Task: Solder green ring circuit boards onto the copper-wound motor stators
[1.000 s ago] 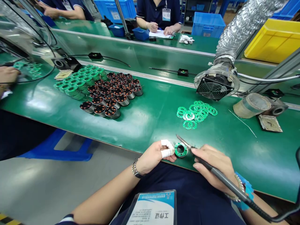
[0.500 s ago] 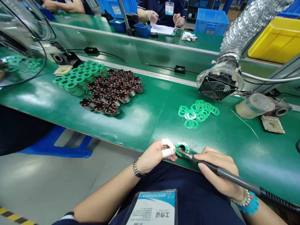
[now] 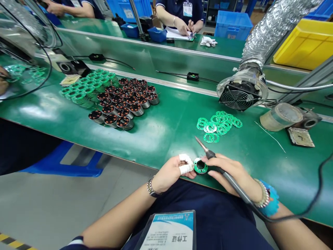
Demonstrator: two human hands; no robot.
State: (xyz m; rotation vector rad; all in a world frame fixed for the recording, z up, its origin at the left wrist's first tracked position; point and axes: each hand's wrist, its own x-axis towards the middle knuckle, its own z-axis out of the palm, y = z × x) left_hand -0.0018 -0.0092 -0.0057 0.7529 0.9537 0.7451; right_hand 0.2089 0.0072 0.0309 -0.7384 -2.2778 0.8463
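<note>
My left hand [image 3: 174, 171], with white wraps on thumb and forefinger, is closed at the left side of a motor stator topped by a green ring-shaped circuit board [image 3: 197, 170]. Whether thin wire is also pinched there, I cannot tell. My right hand [image 3: 231, 173] grips a soldering iron [image 3: 207, 150], its bare tip pointing up and left, above the table and apart from the board. Some right fingers reach the stator's right side. Loose green ring boards [image 3: 222, 124] lie beyond my hands. To the left stand rows of copper-wound stators [image 3: 125, 121] beside stacked green rings [image 3: 85, 86].
A fan on a foil duct [image 3: 238, 97] hangs at the back right. Near it are a round translucent container [image 3: 279, 117], a tip-cleaning pad [image 3: 301, 137] and a thin wire [image 3: 270, 137]. The iron's cable [image 3: 316, 194] loops at right. Co-workers sit across and at left.
The soldering iron's tip has lifted off the ring board and swung up and left. My right hand has moved in to the stator's right side, which has turned slightly. My left hand stays nearly still.
</note>
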